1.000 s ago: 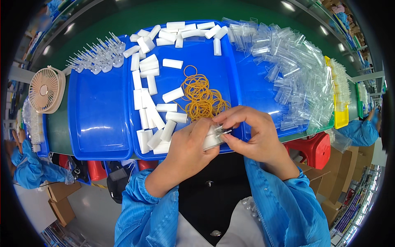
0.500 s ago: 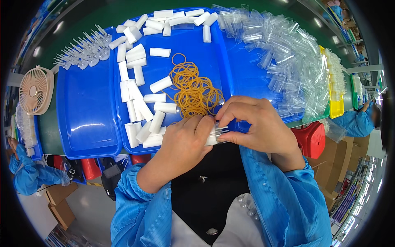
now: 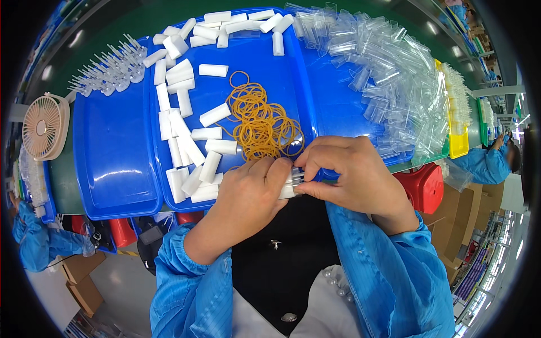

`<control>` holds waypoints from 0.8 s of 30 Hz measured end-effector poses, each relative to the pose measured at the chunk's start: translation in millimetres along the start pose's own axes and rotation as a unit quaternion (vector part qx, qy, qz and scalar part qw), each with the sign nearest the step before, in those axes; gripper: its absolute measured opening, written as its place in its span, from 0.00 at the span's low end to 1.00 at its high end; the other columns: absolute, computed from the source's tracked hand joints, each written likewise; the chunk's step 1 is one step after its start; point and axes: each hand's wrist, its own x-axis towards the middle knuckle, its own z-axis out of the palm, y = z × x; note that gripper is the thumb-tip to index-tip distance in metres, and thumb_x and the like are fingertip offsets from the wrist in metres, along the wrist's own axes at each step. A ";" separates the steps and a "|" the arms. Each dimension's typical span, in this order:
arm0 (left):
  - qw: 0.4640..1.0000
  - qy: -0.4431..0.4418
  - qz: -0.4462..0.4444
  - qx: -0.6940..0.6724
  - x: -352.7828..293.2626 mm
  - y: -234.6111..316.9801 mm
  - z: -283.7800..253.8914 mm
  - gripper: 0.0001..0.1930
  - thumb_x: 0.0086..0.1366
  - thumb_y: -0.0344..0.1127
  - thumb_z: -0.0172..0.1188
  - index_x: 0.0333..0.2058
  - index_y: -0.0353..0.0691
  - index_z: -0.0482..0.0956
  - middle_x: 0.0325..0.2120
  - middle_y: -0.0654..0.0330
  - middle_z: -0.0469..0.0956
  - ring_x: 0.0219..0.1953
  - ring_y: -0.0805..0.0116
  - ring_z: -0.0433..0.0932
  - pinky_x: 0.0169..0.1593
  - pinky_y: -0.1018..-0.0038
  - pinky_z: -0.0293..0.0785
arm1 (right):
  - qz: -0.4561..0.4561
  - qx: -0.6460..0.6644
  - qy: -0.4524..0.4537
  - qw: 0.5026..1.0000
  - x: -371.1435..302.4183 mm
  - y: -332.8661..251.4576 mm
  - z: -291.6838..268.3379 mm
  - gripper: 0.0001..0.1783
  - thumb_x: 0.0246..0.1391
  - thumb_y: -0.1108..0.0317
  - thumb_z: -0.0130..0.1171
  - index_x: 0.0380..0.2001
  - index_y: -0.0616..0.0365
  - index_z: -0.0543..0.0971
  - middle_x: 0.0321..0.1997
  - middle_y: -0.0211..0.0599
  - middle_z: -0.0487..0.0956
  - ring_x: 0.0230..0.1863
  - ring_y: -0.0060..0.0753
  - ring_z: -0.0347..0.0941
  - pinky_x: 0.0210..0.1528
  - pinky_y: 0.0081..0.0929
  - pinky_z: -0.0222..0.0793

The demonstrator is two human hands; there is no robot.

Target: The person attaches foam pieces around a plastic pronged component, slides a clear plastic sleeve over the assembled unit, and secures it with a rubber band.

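Close to my body, over the near edge of the trays, both hands meet around a small bundle. My left hand (image 3: 248, 194) is closed on a white foam cylinder (image 3: 287, 192), its fingers hiding most of it. Beside the foam, a clear plastic tube (image 3: 297, 176) shows between the two hands. My right hand (image 3: 360, 174) pinches the right end of this tube with thumb and fingers. Just beyond the hands lies a heap of tan rubber bands (image 3: 262, 127) in the middle blue tray (image 3: 270, 70). White foam cylinders (image 3: 186, 138) lie along that tray's left and far sides.
A pile of clear tubes (image 3: 403, 96) covers much of the right blue tray (image 3: 338, 101). White stemmed parts (image 3: 112, 70) stand at the far end of the left tray (image 3: 118, 152). A fan (image 3: 45, 127) is at left, a red stool (image 3: 425, 186) at right. Co-workers sit both sides.
The trays and their contents appear shifted slightly left in the view. My right fingers have moved slightly along the tube; both hands keep their hold.
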 end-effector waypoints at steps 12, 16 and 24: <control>0.999 0.018 -0.015 -0.024 0.6 -2.7 1.0 0.24 0.39 0.28 0.67 0.38 0.37 0.69 0.27 0.54 0.74 0.29 0.55 0.77 0.30 0.65 0.73 | 0.008 0.016 0.022 1.000 1.3 -0.4 1.4 0.06 0.41 0.72 0.62 0.24 0.56 0.76 0.27 0.33 0.77 0.28 0.33 0.75 0.26 0.24 0.68; 0.989 0.085 -0.054 -0.112 -1.0 -2.4 -9.8 0.26 0.40 0.30 0.70 0.40 0.37 0.70 0.32 0.52 0.76 0.32 0.54 0.78 0.34 0.67 0.74 | 0.071 0.163 0.131 0.975 4.9 6.8 2.0 0.07 0.45 0.75 0.59 0.30 0.58 0.78 0.31 0.35 0.79 0.29 0.22 0.75 0.26 0.18 0.66; 0.893 0.241 -0.222 -0.309 -13.9 -8.0 -20.2 0.19 0.46 0.23 0.66 0.38 0.35 0.72 0.29 0.60 0.76 0.32 0.77 0.76 0.35 0.81 0.72 | -0.011 -0.024 0.088 0.996 15.4 7.5 15.6 0.08 0.40 0.73 0.63 0.28 0.57 0.77 0.29 0.35 0.76 0.31 0.33 0.74 0.32 0.28 0.65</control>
